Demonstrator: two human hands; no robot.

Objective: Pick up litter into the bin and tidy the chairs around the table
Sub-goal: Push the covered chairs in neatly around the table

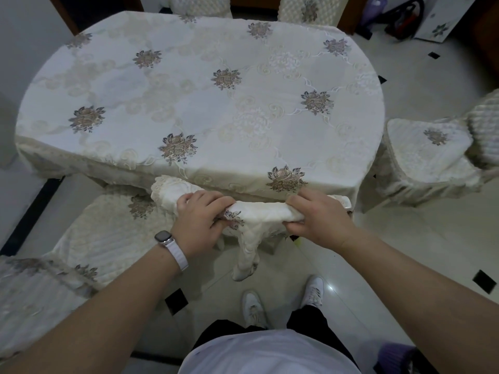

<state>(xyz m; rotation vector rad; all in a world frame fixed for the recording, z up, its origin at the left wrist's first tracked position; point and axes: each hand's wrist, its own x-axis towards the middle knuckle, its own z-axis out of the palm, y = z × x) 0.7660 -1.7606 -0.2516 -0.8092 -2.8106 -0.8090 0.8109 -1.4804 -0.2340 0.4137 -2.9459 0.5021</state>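
While a cream-covered chair [89, 238] stands angled at the near left of the table [189, 90], the left hand [201, 222], with a white watch [168, 245] on its wrist, curls shut around the covered top rail of the middle chair [259, 211], which sits pushed against the table's near edge. Further right, the right hand [320, 217] clamps the same rail. Another chair [426, 163] stands near the table's right end.

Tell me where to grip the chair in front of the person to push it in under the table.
Grip the covered top rail of the chair back from behind, one hand toward each end, as the left hand and right hand do now; it lies level, parallel to the table edge.
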